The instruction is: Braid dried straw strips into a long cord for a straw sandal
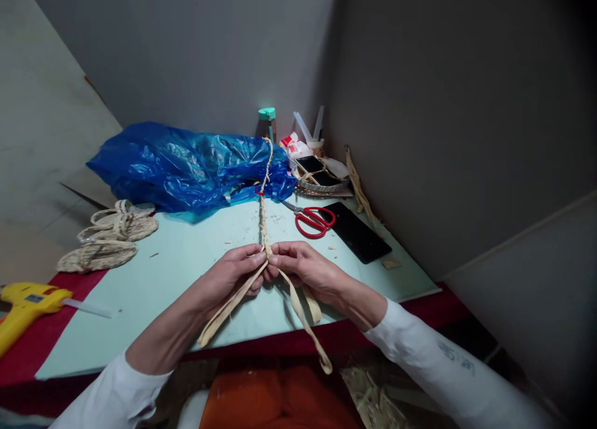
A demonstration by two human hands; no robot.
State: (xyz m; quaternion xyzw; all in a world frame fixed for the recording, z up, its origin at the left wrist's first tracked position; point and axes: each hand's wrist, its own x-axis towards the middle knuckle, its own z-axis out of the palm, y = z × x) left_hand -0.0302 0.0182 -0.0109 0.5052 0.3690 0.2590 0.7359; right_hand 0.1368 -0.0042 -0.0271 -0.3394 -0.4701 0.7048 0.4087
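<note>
A pale straw-coloured braid (263,221) stretches from my fingers away across the table to the blue bag. Its loose flat strands (298,308) fan out below my hands and hang past the table's front edge. My left hand (237,268) is closed, thumb and forefinger pinching the braid's near end from the left. From the right, my right hand (301,264) pinches the same spot, its fingertips almost meeting the left ones. A small red tie (260,191) shows at the braid farther up, by the bag.
Red-handled scissors (316,222) and a black tablet-like slab (357,232) lie right of the braid. Woven sandals (107,236) and a yellow glue gun (35,304) are at left. Behind are a blue plastic bag (186,165), a basket (321,186) holding a phone, and a green-lidded jar (267,121).
</note>
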